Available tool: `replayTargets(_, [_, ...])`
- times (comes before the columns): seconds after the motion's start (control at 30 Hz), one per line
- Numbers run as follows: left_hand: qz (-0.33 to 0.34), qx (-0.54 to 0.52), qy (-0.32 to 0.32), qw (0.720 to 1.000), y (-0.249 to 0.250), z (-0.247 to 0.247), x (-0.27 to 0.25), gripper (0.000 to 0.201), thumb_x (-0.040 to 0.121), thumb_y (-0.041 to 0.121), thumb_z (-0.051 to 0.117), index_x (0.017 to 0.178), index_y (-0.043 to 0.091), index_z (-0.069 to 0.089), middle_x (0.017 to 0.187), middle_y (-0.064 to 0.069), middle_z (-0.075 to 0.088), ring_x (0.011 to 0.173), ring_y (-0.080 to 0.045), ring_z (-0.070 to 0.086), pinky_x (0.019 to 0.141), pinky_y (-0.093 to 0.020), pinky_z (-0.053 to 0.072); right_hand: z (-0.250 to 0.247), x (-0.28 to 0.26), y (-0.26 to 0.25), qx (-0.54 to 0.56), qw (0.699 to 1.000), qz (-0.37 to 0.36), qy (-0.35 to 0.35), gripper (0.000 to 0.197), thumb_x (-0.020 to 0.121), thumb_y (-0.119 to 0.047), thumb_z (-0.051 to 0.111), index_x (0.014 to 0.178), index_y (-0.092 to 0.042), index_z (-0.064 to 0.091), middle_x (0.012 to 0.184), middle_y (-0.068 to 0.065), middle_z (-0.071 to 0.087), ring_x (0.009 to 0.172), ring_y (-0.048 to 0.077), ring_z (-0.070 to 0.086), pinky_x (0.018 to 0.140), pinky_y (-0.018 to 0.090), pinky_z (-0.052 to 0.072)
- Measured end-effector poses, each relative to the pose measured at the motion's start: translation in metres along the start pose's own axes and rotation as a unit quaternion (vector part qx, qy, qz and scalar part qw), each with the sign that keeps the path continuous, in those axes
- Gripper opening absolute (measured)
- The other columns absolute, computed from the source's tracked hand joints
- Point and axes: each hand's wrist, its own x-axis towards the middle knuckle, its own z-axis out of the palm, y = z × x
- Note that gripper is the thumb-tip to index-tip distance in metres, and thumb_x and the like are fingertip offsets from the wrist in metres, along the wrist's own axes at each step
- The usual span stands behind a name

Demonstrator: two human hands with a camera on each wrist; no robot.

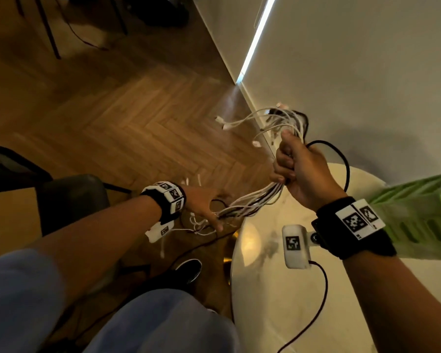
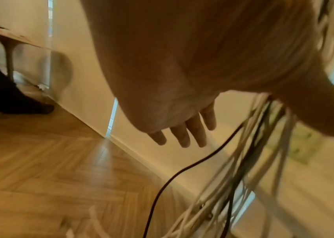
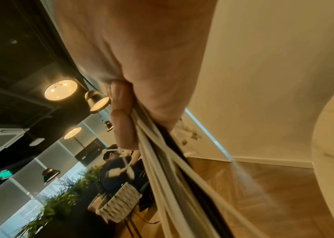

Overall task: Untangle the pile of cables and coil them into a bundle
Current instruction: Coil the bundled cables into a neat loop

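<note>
A bundle of white and black cables [image 1: 255,202] hangs in the air over the edge of the round white table [image 1: 265,289]. My right hand [image 1: 290,164] is raised and grips the bundle in a fist. Loose connector ends [image 1: 278,121] fan out above the fist. In the right wrist view the curled fingers [image 3: 121,122] wrap the cables [image 3: 162,161]. My left hand [image 1: 204,205] is lower and to the left, where the bundle's lower end meets it. Its fingers [image 2: 184,133] are straight, and the cables [image 2: 263,145] run past the thumb [image 2: 314,112]. Loose tails dangle below it.
A green slatted crate [image 1: 418,212] stands on the table at the right. A pale wall [image 1: 341,72] is close behind the table. A dark chair [image 1: 69,200] is to the left on the herringbone wood floor [image 1: 138,123]. My shoe [image 1: 189,270] is below.
</note>
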Motion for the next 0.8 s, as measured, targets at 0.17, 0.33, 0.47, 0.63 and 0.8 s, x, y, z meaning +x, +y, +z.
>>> replayTargets(0.17, [0.150, -0.276, 0.066, 0.947, 0.044, -0.013, -0.009, 0.075, 0.092, 0.070, 0.050, 0.143, 0.015, 0.053, 0.152, -0.006, 0.049, 0.142, -0.017, 0.042, 0.122, -0.043, 0.026, -0.009, -0.005, 0.024, -0.065, 0.997, 0.043, -0.024, 0.045, 0.103, -0.035, 0.053, 0.062, -0.022, 0.039, 0.061, 0.003, 0.013, 0.045, 0.014, 0.015, 0.050, 0.032, 0.016])
replayTargets(0.33, [0.232, -0.282, 0.092, 0.926, 0.098, -0.020, -0.011, 0.045, 0.091, 0.056, 0.060, 0.094, 0.011, 0.067, 0.084, 0.014, 0.072, 0.085, 0.001, 0.064, 0.084, -0.020, 0.050, 0.001, -0.014, 0.050, -0.114, 0.989, 0.058, -0.073, 0.028, 0.106, -0.032, 0.049, 0.086, -0.012, 0.049, 0.057, -0.005, 0.025, 0.047, 0.010, 0.020, 0.047, 0.027, 0.017])
replayTargets(0.47, [0.242, -0.200, 0.082, 0.946, 0.112, -0.023, -0.016, 0.069, 0.073, 0.049, 0.081, 0.109, -0.008, 0.066, 0.098, -0.009, 0.073, 0.097, -0.025, 0.068, 0.093, -0.044, 0.054, -0.009, -0.017, 0.068, -0.117, 0.990, 0.032, -0.069, 0.014, 0.105, -0.006, 0.044, 0.114, -0.017, 0.044, 0.054, -0.010, 0.040, 0.047, 0.007, 0.036, 0.044, 0.021, 0.032])
replayTargets(0.63, [0.183, -0.182, 0.165, 0.952, 0.117, -0.014, -0.006, 0.051, 0.078, 0.055, 0.080, 0.105, 0.012, 0.076, 0.103, -0.007, 0.076, 0.100, -0.019, 0.072, 0.093, -0.041, 0.056, -0.009, -0.025, 0.077, -0.173, 0.984, 0.028, -0.023, 0.024, 0.104, -0.010, 0.042, 0.086, -0.021, 0.052, 0.057, -0.012, 0.046, 0.050, 0.010, 0.040, 0.045, 0.023, 0.036])
replayTargets(0.8, [0.144, -0.404, 0.211, 0.878, 0.138, -0.006, 0.001, 0.025, 0.092, 0.027, 0.066, 0.077, 0.010, 0.076, 0.101, -0.006, 0.076, 0.089, -0.017, 0.074, 0.085, -0.033, 0.060, 0.005, -0.032, 0.068, -0.184, 0.983, 0.010, -0.018, 0.035, 0.107, -0.016, 0.040, 0.072, -0.021, 0.037, 0.052, -0.005, 0.026, 0.043, 0.012, 0.023, 0.046, 0.026, 0.024])
